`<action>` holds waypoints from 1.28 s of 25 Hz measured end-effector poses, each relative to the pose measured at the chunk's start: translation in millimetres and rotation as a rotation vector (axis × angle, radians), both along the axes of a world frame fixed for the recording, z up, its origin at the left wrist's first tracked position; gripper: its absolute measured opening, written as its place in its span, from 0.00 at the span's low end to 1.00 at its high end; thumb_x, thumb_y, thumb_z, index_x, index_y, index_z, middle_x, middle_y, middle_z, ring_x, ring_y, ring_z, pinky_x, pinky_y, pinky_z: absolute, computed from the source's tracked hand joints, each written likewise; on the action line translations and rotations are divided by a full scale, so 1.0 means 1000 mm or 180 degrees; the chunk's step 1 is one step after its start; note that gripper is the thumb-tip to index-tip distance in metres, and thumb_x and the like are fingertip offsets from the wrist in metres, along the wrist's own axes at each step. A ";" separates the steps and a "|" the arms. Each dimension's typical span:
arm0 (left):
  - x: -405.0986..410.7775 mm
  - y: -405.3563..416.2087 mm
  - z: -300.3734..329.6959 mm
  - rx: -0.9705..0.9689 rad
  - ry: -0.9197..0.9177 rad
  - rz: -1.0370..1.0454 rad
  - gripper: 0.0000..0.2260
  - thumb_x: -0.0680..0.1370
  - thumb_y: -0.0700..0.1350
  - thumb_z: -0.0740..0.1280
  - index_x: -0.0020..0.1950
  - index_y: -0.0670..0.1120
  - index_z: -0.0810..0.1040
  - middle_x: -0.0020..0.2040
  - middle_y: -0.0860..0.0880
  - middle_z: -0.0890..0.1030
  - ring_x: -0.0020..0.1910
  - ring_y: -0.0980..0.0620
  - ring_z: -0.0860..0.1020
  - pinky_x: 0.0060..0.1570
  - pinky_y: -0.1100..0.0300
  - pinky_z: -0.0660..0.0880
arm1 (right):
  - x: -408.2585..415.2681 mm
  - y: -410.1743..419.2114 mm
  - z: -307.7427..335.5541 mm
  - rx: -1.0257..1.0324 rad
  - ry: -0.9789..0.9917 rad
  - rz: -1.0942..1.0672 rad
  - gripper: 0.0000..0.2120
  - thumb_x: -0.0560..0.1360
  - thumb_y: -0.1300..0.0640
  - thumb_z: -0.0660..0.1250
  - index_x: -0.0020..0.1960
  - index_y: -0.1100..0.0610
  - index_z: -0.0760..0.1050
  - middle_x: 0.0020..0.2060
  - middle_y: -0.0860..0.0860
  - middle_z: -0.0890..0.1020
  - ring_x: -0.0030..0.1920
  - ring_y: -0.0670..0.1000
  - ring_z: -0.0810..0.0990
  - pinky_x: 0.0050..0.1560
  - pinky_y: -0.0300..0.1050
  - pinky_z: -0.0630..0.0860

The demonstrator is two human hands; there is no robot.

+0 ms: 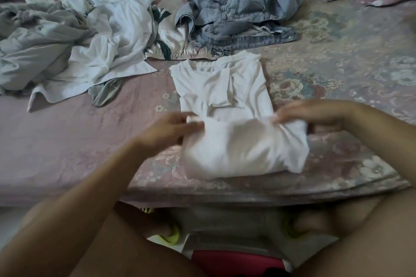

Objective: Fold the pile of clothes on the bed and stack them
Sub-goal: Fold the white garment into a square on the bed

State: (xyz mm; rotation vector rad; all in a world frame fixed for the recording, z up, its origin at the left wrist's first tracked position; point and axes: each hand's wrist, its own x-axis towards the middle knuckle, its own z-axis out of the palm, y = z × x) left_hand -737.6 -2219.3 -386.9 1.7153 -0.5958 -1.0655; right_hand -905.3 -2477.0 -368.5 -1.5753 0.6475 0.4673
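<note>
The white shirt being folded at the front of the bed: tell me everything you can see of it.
The white shirt looks like thin, soft knit with a ribbed round neckline at its far end. It lies flat on the floral bedspread, sides and a sleeve already folded inward into a narrow strip. Its near end is being turned up and over toward the collar. The left hand and right hand each hold a corner of that raised, motion-blurred fold. Its collar lies close to a floral garment behind.
</note>
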 end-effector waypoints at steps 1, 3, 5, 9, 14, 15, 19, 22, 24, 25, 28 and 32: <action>0.018 -0.011 -0.015 0.0003 -0.0136 0.0571 0.04 0.79 0.40 0.64 0.49 0.41 0.78 0.38 0.49 0.81 0.34 0.55 0.79 0.35 0.61 0.76 | 0.019 -0.006 -0.011 -0.0174 -0.0347 -0.0655 0.03 0.76 0.60 0.65 0.46 0.59 0.77 0.38 0.50 0.83 0.39 0.48 0.82 0.40 0.41 0.78; 0.038 -0.025 -0.047 0.0323 -0.0502 0.1255 0.10 0.79 0.46 0.66 0.47 0.38 0.78 0.38 0.43 0.79 0.35 0.48 0.77 0.38 0.53 0.76 | 0.040 -0.014 -0.046 -0.0851 -0.0841 -0.1815 0.05 0.77 0.58 0.64 0.45 0.59 0.77 0.35 0.53 0.80 0.38 0.52 0.79 0.38 0.43 0.74; 0.035 -0.029 -0.070 0.0542 -0.0650 0.1551 0.13 0.78 0.48 0.67 0.50 0.36 0.77 0.37 0.43 0.79 0.33 0.48 0.76 0.38 0.52 0.75 | 0.039 -0.013 -0.080 -0.1631 -0.0745 -0.2163 0.12 0.76 0.56 0.66 0.45 0.67 0.75 0.34 0.63 0.75 0.36 0.59 0.76 0.37 0.48 0.71; 0.022 -0.034 -0.076 0.0786 -0.0991 0.1512 0.13 0.77 0.47 0.67 0.35 0.42 0.72 0.28 0.49 0.70 0.25 0.54 0.66 0.25 0.67 0.63 | 0.024 -0.004 -0.104 -0.1736 -0.0657 -0.1973 0.19 0.74 0.53 0.69 0.35 0.69 0.71 0.36 0.68 0.76 0.35 0.53 0.71 0.37 0.45 0.63; 0.023 -0.050 -0.064 -0.0071 -0.0805 0.1807 0.11 0.79 0.43 0.64 0.37 0.47 0.69 0.32 0.53 0.69 0.29 0.59 0.66 0.28 0.68 0.63 | 0.046 0.001 -0.079 -0.1299 -0.1189 -0.1867 0.11 0.77 0.53 0.65 0.43 0.60 0.75 0.35 0.53 0.77 0.37 0.51 0.74 0.40 0.46 0.68; 0.033 -0.054 -0.058 -0.0347 -0.0572 0.1874 0.09 0.79 0.44 0.64 0.39 0.48 0.72 0.34 0.53 0.72 0.31 0.60 0.70 0.32 0.68 0.68 | 0.056 -0.003 -0.071 -0.0877 -0.1356 -0.2063 0.08 0.77 0.54 0.65 0.44 0.58 0.77 0.36 0.51 0.81 0.39 0.51 0.77 0.43 0.47 0.72; 0.109 -0.080 -0.039 -0.0610 -0.0200 0.1965 0.08 0.76 0.48 0.67 0.49 0.45 0.78 0.43 0.44 0.80 0.40 0.49 0.77 0.41 0.55 0.74 | 0.125 -0.043 -0.044 -0.0082 -0.1538 -0.2841 0.05 0.76 0.60 0.67 0.42 0.57 0.79 0.33 0.49 0.84 0.38 0.49 0.82 0.47 0.45 0.78; 0.152 -0.108 -0.046 -0.0142 -0.0637 0.1959 0.09 0.78 0.43 0.65 0.39 0.43 0.76 0.30 0.49 0.74 0.29 0.54 0.72 0.33 0.62 0.69 | 0.169 -0.075 -0.059 -0.0703 -0.1386 -0.2816 0.05 0.75 0.59 0.68 0.41 0.58 0.78 0.37 0.52 0.82 0.40 0.51 0.80 0.43 0.44 0.76; 0.156 -0.120 -0.059 0.0746 -0.1139 0.1721 0.15 0.78 0.42 0.64 0.30 0.42 0.71 0.20 0.50 0.70 0.22 0.55 0.70 0.29 0.64 0.66 | 0.184 -0.087 -0.083 -0.1744 -0.0847 -0.2165 0.07 0.75 0.57 0.67 0.42 0.60 0.77 0.37 0.55 0.78 0.42 0.52 0.77 0.41 0.44 0.70; 0.153 -0.124 -0.065 0.0984 -0.1371 0.1728 0.17 0.78 0.42 0.62 0.28 0.42 0.69 0.19 0.50 0.69 0.21 0.55 0.70 0.28 0.63 0.65 | 0.188 -0.088 -0.092 -0.2118 -0.0603 -0.1956 0.10 0.76 0.56 0.67 0.39 0.62 0.75 0.37 0.57 0.76 0.41 0.53 0.75 0.40 0.45 0.68; 0.152 -0.136 -0.071 0.0787 -0.1782 0.2353 0.12 0.80 0.41 0.60 0.38 0.40 0.72 0.36 0.41 0.79 0.40 0.44 0.76 0.36 0.57 0.63 | 0.199 -0.091 -0.094 -0.2734 -0.0587 -0.1990 0.19 0.78 0.56 0.63 0.31 0.58 0.61 0.31 0.55 0.69 0.37 0.55 0.69 0.35 0.47 0.57; 0.162 -0.138 -0.080 0.1168 -0.2446 0.2148 0.10 0.80 0.41 0.57 0.56 0.36 0.72 0.56 0.36 0.76 0.55 0.38 0.73 0.50 0.53 0.66 | 0.209 -0.102 -0.101 -0.3148 -0.0521 -0.1650 0.17 0.78 0.53 0.63 0.33 0.57 0.63 0.38 0.58 0.73 0.43 0.58 0.72 0.38 0.48 0.62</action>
